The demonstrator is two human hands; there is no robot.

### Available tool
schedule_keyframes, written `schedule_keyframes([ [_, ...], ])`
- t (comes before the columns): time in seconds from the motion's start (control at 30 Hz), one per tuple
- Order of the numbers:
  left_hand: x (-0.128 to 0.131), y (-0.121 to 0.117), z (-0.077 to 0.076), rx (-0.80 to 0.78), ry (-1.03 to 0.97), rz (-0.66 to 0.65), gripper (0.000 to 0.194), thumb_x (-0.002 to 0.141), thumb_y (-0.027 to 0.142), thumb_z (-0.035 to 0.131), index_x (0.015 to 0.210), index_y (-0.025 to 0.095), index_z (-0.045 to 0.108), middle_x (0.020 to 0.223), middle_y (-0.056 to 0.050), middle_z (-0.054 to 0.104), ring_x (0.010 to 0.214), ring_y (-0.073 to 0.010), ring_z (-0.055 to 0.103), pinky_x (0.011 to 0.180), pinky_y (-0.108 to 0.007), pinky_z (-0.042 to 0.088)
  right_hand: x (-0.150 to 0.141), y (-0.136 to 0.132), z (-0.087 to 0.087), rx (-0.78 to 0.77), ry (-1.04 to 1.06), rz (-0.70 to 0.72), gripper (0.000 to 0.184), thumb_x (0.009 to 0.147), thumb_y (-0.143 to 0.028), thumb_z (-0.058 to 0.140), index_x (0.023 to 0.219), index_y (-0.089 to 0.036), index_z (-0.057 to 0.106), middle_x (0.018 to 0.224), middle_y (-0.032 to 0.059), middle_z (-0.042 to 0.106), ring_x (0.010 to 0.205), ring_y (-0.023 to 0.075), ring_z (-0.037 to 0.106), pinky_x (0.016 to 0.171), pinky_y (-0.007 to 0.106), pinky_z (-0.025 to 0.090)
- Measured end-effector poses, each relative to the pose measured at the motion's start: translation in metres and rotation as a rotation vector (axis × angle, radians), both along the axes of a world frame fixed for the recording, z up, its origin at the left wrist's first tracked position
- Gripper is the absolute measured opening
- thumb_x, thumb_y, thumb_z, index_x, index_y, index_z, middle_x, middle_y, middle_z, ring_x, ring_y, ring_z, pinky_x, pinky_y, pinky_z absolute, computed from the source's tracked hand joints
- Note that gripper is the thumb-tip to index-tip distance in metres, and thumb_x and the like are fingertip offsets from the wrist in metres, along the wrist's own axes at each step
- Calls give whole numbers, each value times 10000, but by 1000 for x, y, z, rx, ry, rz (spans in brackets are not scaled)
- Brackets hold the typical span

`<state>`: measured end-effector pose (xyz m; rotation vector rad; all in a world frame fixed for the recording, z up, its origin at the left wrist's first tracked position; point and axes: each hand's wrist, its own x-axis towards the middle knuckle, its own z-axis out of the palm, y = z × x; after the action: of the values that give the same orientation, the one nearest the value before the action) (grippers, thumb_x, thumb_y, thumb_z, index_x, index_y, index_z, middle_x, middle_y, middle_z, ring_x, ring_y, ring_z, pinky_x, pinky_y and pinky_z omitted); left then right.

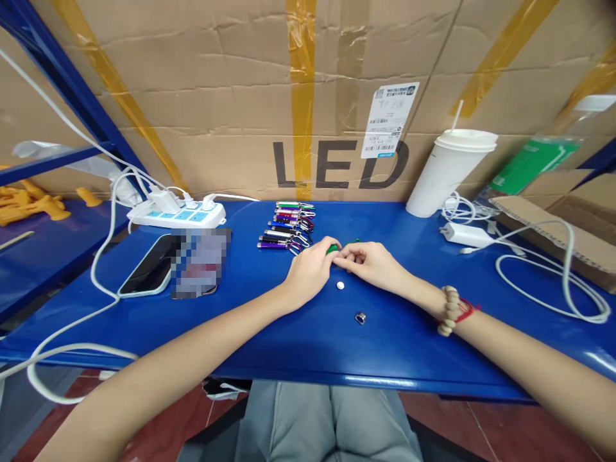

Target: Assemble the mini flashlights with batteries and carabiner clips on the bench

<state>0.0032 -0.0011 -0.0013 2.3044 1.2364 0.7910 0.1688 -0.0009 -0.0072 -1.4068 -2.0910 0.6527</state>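
Note:
My left hand [312, 271] is closed around a small green keychain flashlight [332, 249], mostly hidden by the fingers. Against it, fingertips nearly meeting, my right hand [373, 264] is curled in a pinch; what it grips, if anything, is hidden. A bit of green metal, perhaps a clip [357, 241], shows just behind the right fingers. On the blue table [308, 343] below the hands lie a round silver button cell [340, 285] and a small shiny metal cap [360, 317]. Several colored keychain flashlights [282, 234] with carabiner clips lie in a row beyond my left hand.
Two phones, one dark-screened [147, 266] and one blurred [201, 263], lie left near a white power strip [178, 213]. A white cup [450, 170], a charger [466, 235] with cable and a bottle [536, 160] stand right. A large cardboard box [231, 96] backs the table.

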Motion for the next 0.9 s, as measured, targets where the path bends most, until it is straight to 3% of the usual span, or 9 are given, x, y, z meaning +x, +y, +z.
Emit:
schedule_keyframes([
  [0.17,1,2,-2,6,-92,21,158,899,255,358,978,218,489,796,5,595,730,-152,580,678,-263,424,6,-2,10,-31,12,18,411,848,-500,406,781,-168,639,582,-11,606,443,70,489,471,192,346],
  [0.3,0,4,-6,-1,-195,52,147,899,252,346,995,218,452,695,27,531,652,-133,546,680,-262,419,6,-11,16,-42,-40,296,360,733,-518,587,872,-198,677,631,-17,631,513,82,525,492,187,368],
  [0.4,-1,3,-5,-8,-279,29,127,894,219,347,1001,211,416,687,35,510,642,-117,528,688,-251,418,5,-15,16,47,-99,440,307,716,-478,631,878,-227,700,740,-7,659,580,89,549,520,190,382],
  [0.67,1,-3,3,0,-338,-18,90,863,118,352,876,206,367,817,8,546,763,-111,525,744,-249,399,11,-7,12,271,-226,190,212,827,-346,548,926,-223,689,901,30,650,737,125,600,621,216,431],
  [0.9,1,-2,-1,-31,-358,-64,68,875,145,371,845,207,363,837,1,576,805,-120,551,778,-261,408,17,-3,8,361,-389,147,245,886,-304,452,977,-205,657,949,53,641,798,157,621,654,242,448],
])
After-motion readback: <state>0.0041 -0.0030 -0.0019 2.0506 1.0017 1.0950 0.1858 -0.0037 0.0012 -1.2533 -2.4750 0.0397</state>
